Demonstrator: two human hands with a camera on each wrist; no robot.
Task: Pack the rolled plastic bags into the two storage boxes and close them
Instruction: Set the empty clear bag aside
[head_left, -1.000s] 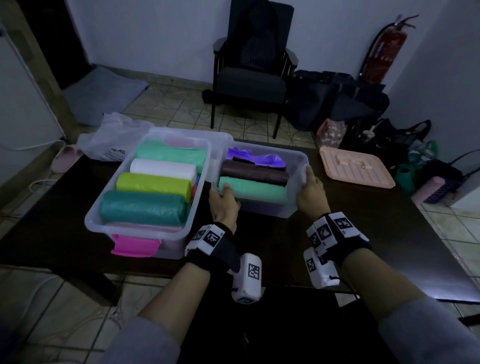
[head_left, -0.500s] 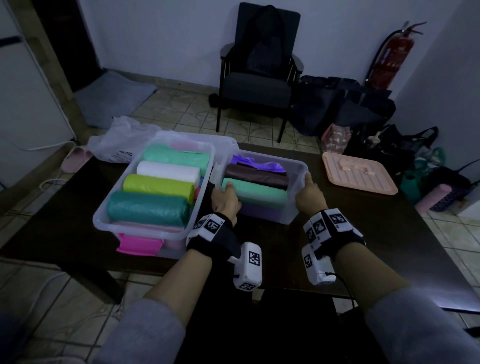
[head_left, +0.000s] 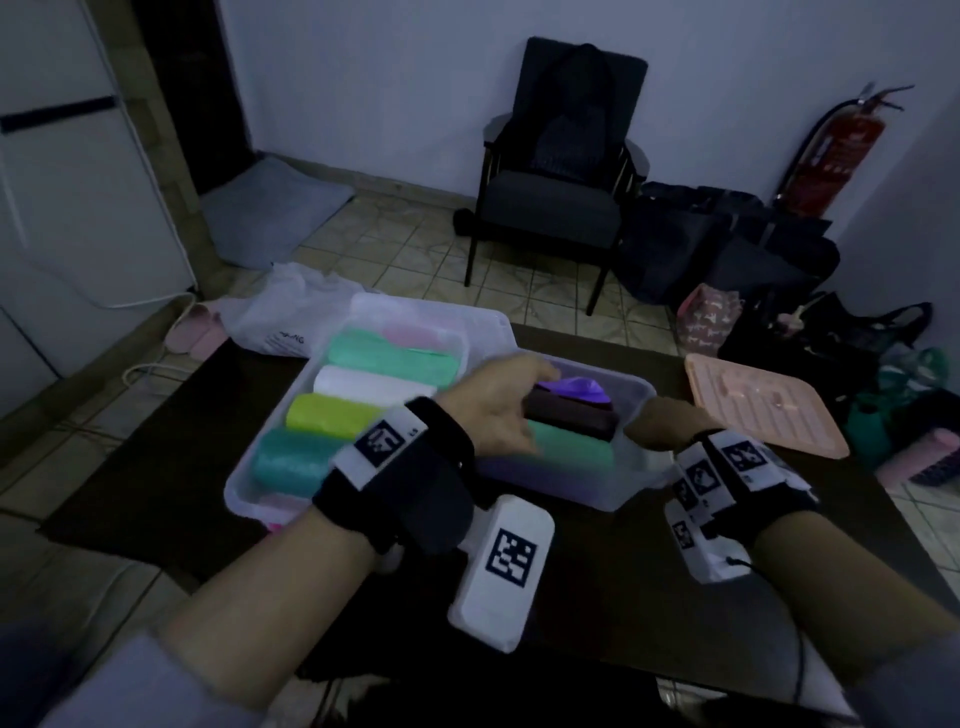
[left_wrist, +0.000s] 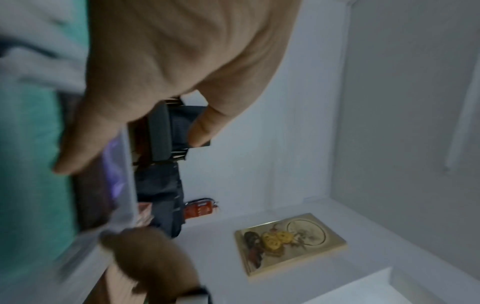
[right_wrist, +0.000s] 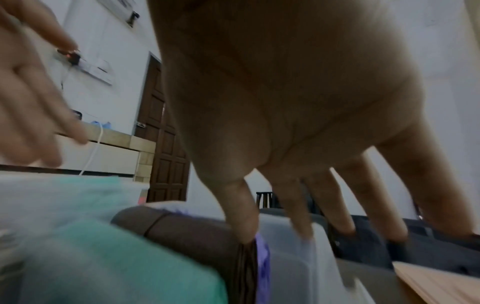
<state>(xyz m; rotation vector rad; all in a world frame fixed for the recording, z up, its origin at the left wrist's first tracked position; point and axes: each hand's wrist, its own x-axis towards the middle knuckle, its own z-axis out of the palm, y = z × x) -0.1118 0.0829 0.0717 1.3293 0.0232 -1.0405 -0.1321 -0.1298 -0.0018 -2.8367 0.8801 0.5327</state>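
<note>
Two clear storage boxes sit side by side on the dark table (head_left: 156, 467). The large box (head_left: 239, 488) on the left holds mint (head_left: 389, 353), white (head_left: 363, 384), yellow-green (head_left: 327, 413) and teal (head_left: 291, 462) rolls. The small box (head_left: 628, 483) holds a purple roll (head_left: 571, 387), a brown roll (head_left: 571, 415) and a green roll (head_left: 571, 452). My left hand (head_left: 519, 389) hovers over the small box, fingers relaxed, holding nothing. My right hand (head_left: 670, 421) holds the small box's right wall, with the thumb (right_wrist: 244, 222) inside by the brown roll (right_wrist: 182, 226) and the fingers outside.
A pink lid (head_left: 763, 405) lies flat on the table to the right of the small box. A white plastic bag (head_left: 280, 317) lies behind the large box. On the floor beyond the table stand a dark chair (head_left: 556, 208), bags (head_left: 727, 249) and a fire extinguisher (head_left: 826, 156).
My left hand has let go of the small box's left side and risen over its rolls, reaching to the right. The right hand stays at the right wall.
</note>
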